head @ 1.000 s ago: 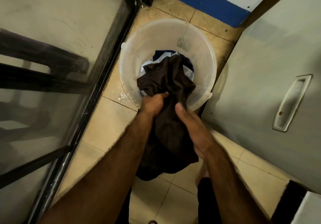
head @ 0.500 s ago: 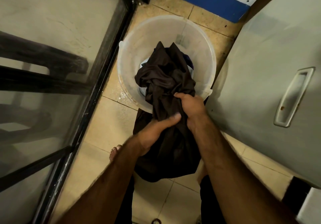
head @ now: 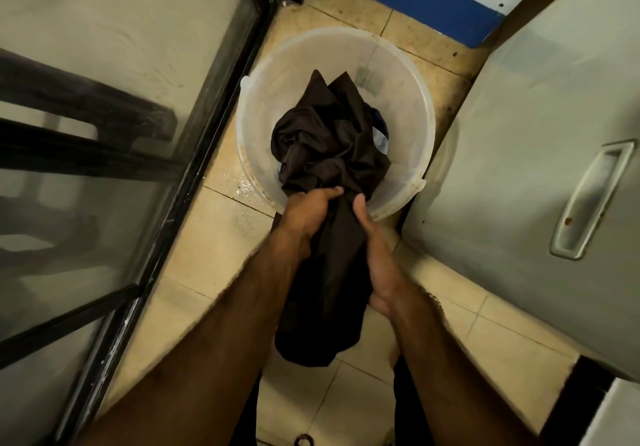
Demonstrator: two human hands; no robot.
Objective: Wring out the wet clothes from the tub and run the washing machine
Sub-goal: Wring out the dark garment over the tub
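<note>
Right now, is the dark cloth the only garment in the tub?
No, a blue and white garment shows beside the dark cloth, low in the tub.

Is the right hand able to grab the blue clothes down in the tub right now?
Probably not yet. The right hand grips the dark cloth, and that cloth is bunched over the blue clothes in the tub, so only a bit peeks out.
</note>
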